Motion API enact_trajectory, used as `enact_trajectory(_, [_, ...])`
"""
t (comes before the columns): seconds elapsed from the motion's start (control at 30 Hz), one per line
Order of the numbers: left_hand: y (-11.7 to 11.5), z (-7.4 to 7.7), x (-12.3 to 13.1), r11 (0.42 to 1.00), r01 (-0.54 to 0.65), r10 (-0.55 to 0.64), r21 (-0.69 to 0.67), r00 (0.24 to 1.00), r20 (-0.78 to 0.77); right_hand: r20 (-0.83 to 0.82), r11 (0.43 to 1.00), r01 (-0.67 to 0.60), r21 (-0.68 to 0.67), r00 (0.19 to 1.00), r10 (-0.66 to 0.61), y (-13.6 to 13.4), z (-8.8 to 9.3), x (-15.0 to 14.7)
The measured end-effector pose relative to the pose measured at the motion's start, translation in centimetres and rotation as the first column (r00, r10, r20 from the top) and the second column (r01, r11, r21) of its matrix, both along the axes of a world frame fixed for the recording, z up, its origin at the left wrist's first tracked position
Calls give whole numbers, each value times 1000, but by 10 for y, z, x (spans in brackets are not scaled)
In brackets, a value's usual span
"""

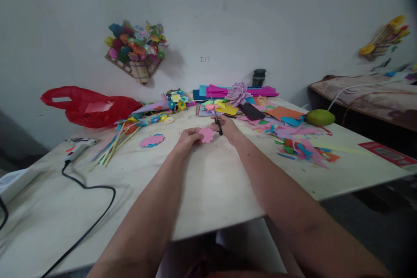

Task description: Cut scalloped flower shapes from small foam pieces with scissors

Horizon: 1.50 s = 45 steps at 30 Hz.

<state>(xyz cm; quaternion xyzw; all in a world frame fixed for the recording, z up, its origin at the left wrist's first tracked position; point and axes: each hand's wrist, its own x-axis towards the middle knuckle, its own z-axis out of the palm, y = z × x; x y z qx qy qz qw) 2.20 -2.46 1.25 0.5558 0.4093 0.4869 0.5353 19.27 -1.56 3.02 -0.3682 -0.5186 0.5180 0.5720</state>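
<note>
Between the fingers of my left hand point(190, 137) is a pink scalloped paper flower point(206, 135). My right hand point(227, 127) holds a pair of scissors point(218, 125) with dark handles, their blades pointing up and away from me, just right of the pink flower. Both hands are over the middle of the pale table point(221, 191). On the table to the left lie pink and blue scalloped paper pieces point(151, 140), partly overlapping.
A glue gun point(78, 149) with a black cable and a red plastic bag point(91, 108) are at the left. Behind my hands are coloured papers, a purple flower point(238, 94) and a dark phone point(252, 111). Paper scraps point(306, 150) and a green oval object point(320, 117) are at the right.
</note>
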Motion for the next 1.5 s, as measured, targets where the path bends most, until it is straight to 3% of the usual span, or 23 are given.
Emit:
enact_trajectory(0.13, [-4, 1, 3, 999, 44, -45, -22, 998, -32, 61, 994, -109, 25, 992, 107, -2, -1, 0])
enact_trajectory(0.43, [1, 1, 0, 992, -118, 121, -32, 988, 96, 37, 998, -60, -23, 997, 61, 0, -5, -4])
enact_trajectory(0.7, [5, -4, -1, 992, -123, 129, -43, 964, 231, 106, 987, -115, -116, 986, 128, -4, -8, -11])
enact_trajectory(0.87, [4, -4, -2, 994, -90, 102, -60, 969, 226, 106, 993, -14, -116, 994, 26, -3, -4, -5])
enact_trajectory(1.1, [1, -5, 0, 997, 20, -9, -79, 990, 138, 34, 997, -58, -59, 998, 60, -3, -4, -9])
enact_trajectory(1.33, [5, -4, -1, 991, -117, 128, -67, 968, 214, 51, 997, -30, -70, 998, 34, -2, -8, -11])
enact_trajectory(1.5, [4, -3, -1, 993, -111, 117, -45, 981, 153, 44, 997, 23, -70, 999, -20, -1, -6, -8])
